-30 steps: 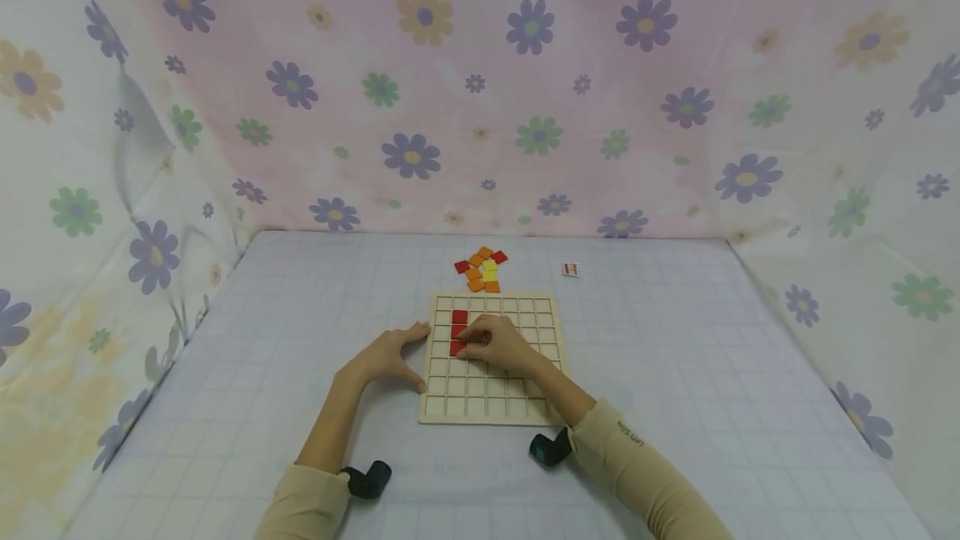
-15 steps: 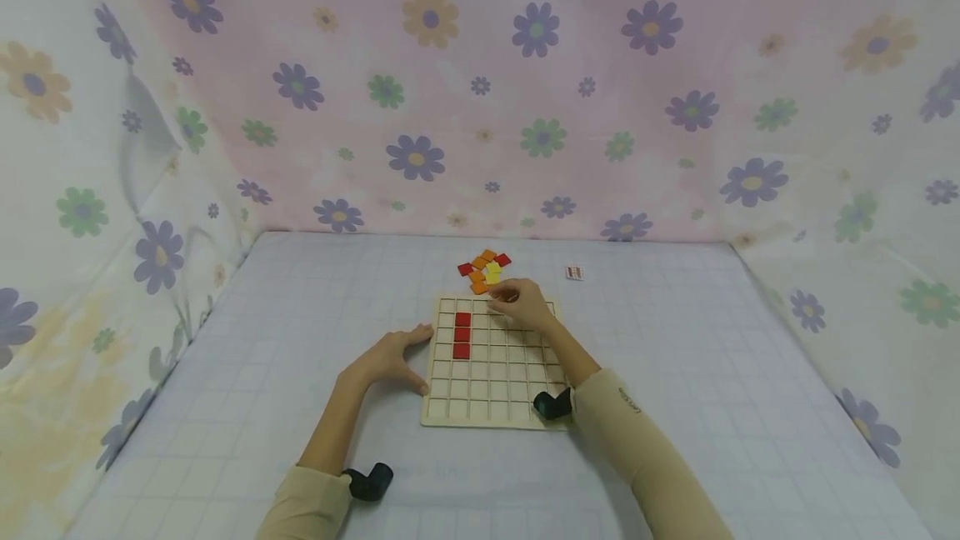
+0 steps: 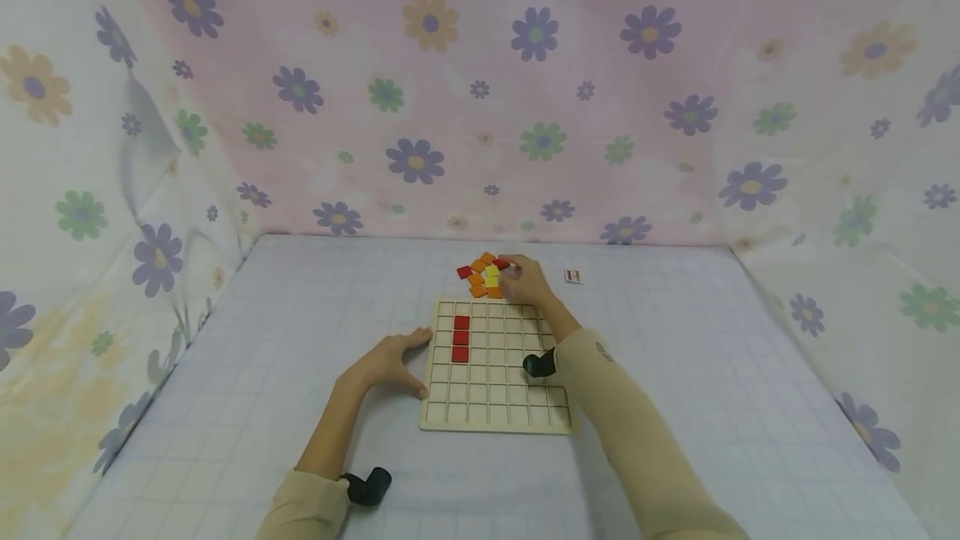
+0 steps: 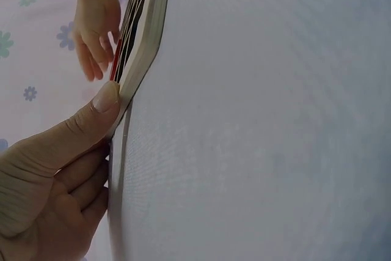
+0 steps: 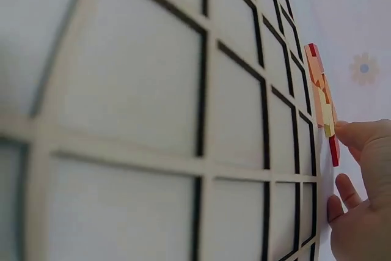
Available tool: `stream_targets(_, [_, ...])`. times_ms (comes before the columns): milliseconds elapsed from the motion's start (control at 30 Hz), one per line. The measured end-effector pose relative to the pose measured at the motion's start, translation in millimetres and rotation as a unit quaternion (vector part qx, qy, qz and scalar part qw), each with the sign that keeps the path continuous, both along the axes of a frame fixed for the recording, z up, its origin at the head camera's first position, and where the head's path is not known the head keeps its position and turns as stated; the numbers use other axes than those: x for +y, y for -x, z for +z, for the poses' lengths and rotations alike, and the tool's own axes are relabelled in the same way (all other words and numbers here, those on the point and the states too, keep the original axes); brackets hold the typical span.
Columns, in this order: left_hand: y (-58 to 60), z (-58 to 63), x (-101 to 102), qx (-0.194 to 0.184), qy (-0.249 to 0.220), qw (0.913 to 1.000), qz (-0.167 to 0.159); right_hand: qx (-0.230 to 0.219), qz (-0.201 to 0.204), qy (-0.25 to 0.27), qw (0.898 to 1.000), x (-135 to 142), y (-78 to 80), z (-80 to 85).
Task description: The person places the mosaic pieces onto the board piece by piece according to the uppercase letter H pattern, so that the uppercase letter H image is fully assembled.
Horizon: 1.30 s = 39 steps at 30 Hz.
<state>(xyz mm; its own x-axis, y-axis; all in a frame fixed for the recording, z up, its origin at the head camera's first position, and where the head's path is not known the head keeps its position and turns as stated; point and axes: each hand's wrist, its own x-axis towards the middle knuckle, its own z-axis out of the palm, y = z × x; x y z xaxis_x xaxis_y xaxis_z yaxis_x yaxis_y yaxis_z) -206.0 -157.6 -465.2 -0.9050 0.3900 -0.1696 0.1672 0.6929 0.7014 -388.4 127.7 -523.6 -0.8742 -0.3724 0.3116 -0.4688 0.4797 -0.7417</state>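
A wooden grid board (image 3: 498, 430) lies on the table, with a short column of 3 red tiles (image 3: 461, 338) in its upper left cells. At the board's left edge is my left hand (image 3: 387, 363), thumb and index finger spread apart and touching the rim; the thumb (image 4: 105, 99) shows against the edge in the left wrist view. Beyond the far edge lies a loose cluster of orange, yellow and red tiles (image 3: 477, 280). My right hand (image 3: 528, 282) is at the cluster's right side, fingertips at a red tile (image 3: 502, 263), thumb near the yellow tiles (image 5: 326, 114), with a gap between them.
A small printed packet (image 3: 573, 276) lies on the table to the right of the tiles. Flowered cloth (image 3: 480, 107) hangs behind the table and along both sides. Black wrist cameras (image 3: 367, 487) stick out from the forearms.
My right hand has left the red tiles on the board and moved away to the tile cluster behind it. The left hand has stayed at the board's edge.
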Motion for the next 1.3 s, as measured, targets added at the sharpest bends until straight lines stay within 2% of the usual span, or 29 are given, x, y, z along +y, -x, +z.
stream_targets(67, [-0.1, -0.5, 0, 0.0, -0.002, 1.0, -0.001, 0.032, 0.018, -0.011, 0.999, 5, 25.2, -25.4])
stream_targets(133, [0.1, -0.9, 1, 0.001, -0.001, 1.0, -0.003, 0.016, 0.016, -0.033, 0.999, 7, 38.5, -35.0])
stream_targets(233, [0.6, -1.3, 1, 0.002, -0.001, 1.0, -0.005, -0.052, 0.006, -0.055, 0.997, 1, 18.6, -5.8])
stream_targets(300, [0.4, -0.9, 2, 0.001, -0.001, 1.0, -0.007, -0.104, -0.015, -0.093, 0.99, -6, -4.2, 24.0])
stream_targets(367, [0.1, -0.5, 3, -0.002, -0.004, 1.0, -0.007, -0.109, -0.026, -0.121, 0.986, -12, -18.4, 39.5])
stream_targets(433, [-0.1, -0.2, 3, -0.003, -0.003, 1.0, -0.007, -0.114, -0.037, -0.164, 0.979, -15, -21.8, 45.3])
stream_targets(533, [-0.1, 0.1, 2, -0.004, -0.002, 1.0, -0.001, -0.078, -0.036, -0.174, 0.981, -17, -17.6, 36.3])
stream_targets(600, [-0.1, 0.1, 2, -0.004, 0.001, 1.0, 0.0, -0.028, -0.03, -0.145, 0.989, -9, 7.3, 0.3])
stream_targets(633, [-0.1, 0.2, 1, -0.003, 0.002, 1.0, 0.0, -0.012, -0.025, -0.127, 0.991, -6, 14.3, -10.8])
stream_targets(667, [-0.2, 0.5, 1, -0.005, 0.0, 1.0, 0.0, 0.028, -0.016, -0.105, 0.994, -1, 24.1, -27.2])
stream_targets(767, [-0.2, 0.4, 0, -0.003, 0.001, 1.0, -0.005, 0.048, -0.011, -0.06, 0.997, 8, 32.5, -44.0])
stream_targets(833, [0.1, 0.2, 0, -0.004, 0.001, 1.0, -0.005, 0.011, -0.011, -0.037, 0.999, 6, 7.9, -16.2])
stream_targets(867, [0.1, 0.2, 0, -0.003, 0.003, 1.0, -0.006, 0.006, -0.014, -0.032, 0.999, 5, -1.0, -7.8])
stream_targets(900, [0.4, -0.2, 0, -0.004, 0.004, 1.0, -0.005, -0.017, -0.021, -0.037, 0.999, 2, -14.0, 7.2])
stream_targets(967, [0.5, -0.2, 0, -0.004, 0.008, 1.0, -0.003, -0.024, -0.023, -0.043, 0.999, 0, -27.7, 21.0])
stream_targets(1100, [0.4, 0.5, -1, -0.005, 0.012, 0.9999, 0.002, -0.031, -0.025, -0.075, 0.996, -3, -39.5, 31.7])
stream_targets(1300, [0.6, -0.4, 1, 0.002, 0.011, 0.9999, -0.002, -0.04, -0.022, -0.081, 0.996, -6, -43.2, 35.6])
